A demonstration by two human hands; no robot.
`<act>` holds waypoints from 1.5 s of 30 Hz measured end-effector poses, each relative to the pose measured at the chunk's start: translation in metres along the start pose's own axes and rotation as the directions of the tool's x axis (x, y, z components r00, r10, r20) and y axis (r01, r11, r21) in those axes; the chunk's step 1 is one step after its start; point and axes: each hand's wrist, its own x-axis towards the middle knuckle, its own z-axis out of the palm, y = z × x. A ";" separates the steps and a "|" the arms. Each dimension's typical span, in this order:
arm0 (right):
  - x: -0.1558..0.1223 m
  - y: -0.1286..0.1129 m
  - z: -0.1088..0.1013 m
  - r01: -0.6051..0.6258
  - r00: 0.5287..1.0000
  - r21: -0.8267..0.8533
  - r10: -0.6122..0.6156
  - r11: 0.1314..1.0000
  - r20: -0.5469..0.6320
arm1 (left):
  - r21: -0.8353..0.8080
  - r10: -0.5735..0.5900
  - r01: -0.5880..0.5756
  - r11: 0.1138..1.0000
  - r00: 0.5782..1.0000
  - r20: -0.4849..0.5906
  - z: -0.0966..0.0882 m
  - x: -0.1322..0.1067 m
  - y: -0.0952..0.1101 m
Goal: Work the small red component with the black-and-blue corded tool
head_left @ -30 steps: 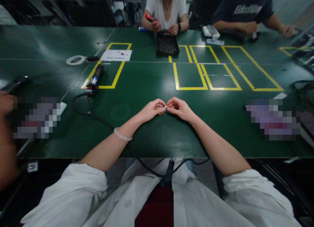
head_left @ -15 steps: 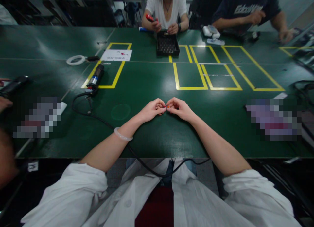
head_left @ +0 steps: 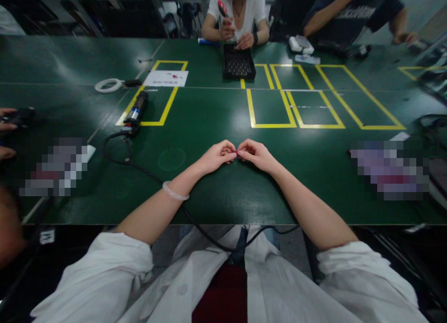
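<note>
Over the green surface (head_left: pixel 216 197), my left grip (head_left: pixel 234 152) and my right grip (head_left: pixel 239 152) stay pinched on the tiny piece (head_left: pixel 236 153) between them, now showing red where white and orange showed a second ago.

Single head-worn view, facing forward and down, both hands (head_left: pixel 217 157) near mid-frame, green table (head_left: pixel 209 109) stretching away beyond

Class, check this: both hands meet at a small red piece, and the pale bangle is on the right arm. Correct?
Wrong arm: in the head view, the pale bangle is on the left arm. The left hand and right hand do meet at a small red piece.
</note>
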 end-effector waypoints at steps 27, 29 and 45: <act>0.000 0.000 0.000 0.025 1.000 -0.040 -0.025 0.999 0.011 | -0.001 -0.005 0.005 1.000 1.000 0.001 -0.001 0.000 0.000; 0.000 -0.001 -0.001 0.032 0.999 -0.050 -0.031 0.998 0.012 | -0.002 -0.004 0.004 1.000 1.000 0.002 -0.001 0.000 0.000; 0.000 -0.001 -0.001 0.060 0.998 -0.076 -0.058 0.995 0.017 | 0.006 -0.006 0.006 1.000 1.000 0.004 -0.001 0.000 0.000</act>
